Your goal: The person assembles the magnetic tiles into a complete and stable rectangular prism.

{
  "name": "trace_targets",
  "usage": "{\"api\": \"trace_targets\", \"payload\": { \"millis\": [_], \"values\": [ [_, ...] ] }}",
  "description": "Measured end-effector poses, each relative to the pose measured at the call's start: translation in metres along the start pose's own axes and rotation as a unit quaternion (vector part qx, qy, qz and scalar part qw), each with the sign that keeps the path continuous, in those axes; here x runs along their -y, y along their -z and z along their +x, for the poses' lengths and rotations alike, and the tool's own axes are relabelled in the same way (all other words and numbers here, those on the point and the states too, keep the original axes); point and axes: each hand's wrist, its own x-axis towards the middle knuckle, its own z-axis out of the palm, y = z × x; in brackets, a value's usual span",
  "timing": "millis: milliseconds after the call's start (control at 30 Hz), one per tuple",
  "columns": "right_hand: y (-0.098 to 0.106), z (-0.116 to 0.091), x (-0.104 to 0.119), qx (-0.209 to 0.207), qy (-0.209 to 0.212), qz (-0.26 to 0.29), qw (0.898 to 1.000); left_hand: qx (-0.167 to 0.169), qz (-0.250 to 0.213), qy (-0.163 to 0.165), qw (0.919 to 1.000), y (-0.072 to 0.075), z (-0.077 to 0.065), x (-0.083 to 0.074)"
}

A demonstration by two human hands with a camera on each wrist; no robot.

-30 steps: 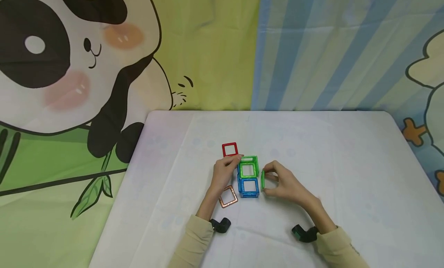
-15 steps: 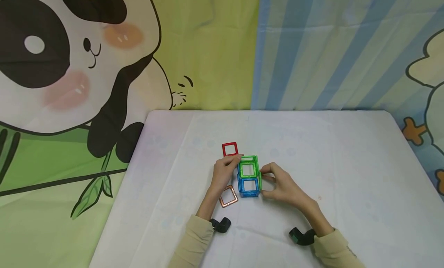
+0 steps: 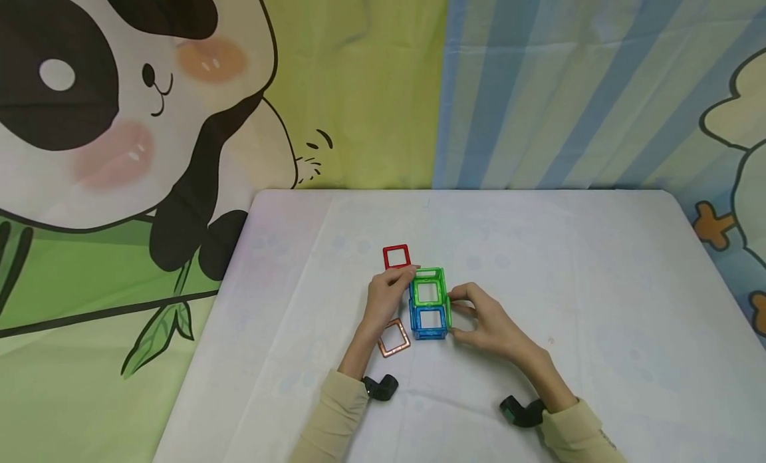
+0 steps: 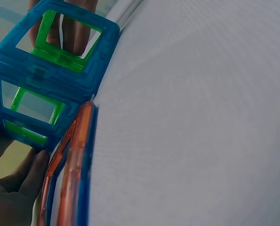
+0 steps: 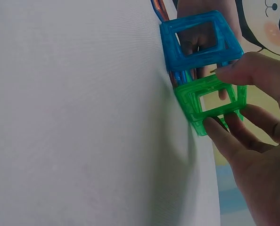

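Observation:
A small structure of magnetic tiles stands between the hands, its green tiles [image 3: 429, 281] at the back and its blue tiles [image 3: 429, 335] at the front. At its left back corner my left hand [image 3: 383, 298] holds it, fingertips against the tile edges; in the left wrist view, fingers [image 4: 35, 170] touch the lower blue tile [image 4: 31, 77]. My right hand [image 3: 489, 321] pinches an upright green tile [image 3: 449, 312] by its edges, against the structure's right side. In the right wrist view, the thumb and fingers span this green tile [image 5: 210, 113], beside a blue tile [image 5: 192, 62].
A red square tile [image 3: 385, 257] lies behind the left hand. Near the left wrist is a copper-orange square tile [image 3: 396, 350]. Both lie on a white-covered table [image 3: 574, 263], with a printed panda curtain [image 3: 359, 84] behind its far edge.
My right hand has moved left, bringing the green tile from a small gap away up to the structure's right side. My left hand stays in place.

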Motion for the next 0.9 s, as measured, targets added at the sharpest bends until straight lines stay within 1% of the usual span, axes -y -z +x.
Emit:
{"api": "trace_targets", "payload": {
  "millis": [167,267,433,567,733,900],
  "values": [
    [-0.002,-0.003,0.0,-0.016,0.017,-0.039,0.999,0.002,-0.003,0.002,1.0,0.0,-0.001,-0.001],
    [-0.003,-0.004,-0.001,-0.025,0.027,-0.053,0.998,0.001,-0.002,0.005,1.0,0.0,-0.001,-0.001],
    [-0.004,-0.006,-0.001,-0.037,0.05,-0.061,0.996,0.001,0.002,0.004,1.0,-0.001,-0.001,0.0],
    [-0.006,-0.008,0.0,-0.045,0.061,-0.062,0.995,0.002,-0.001,0.002,1.0,0.0,-0.001,-0.001],
    [-0.009,-0.011,-0.001,-0.048,0.058,-0.052,0.996,0.001,-0.001,0.001,1.0,-0.001,-0.001,0.0],
    [-0.014,-0.015,-0.003,-0.046,0.037,-0.051,0.997,0.001,-0.002,0.002,1.0,0.0,-0.001,0.0]
  ]
}}
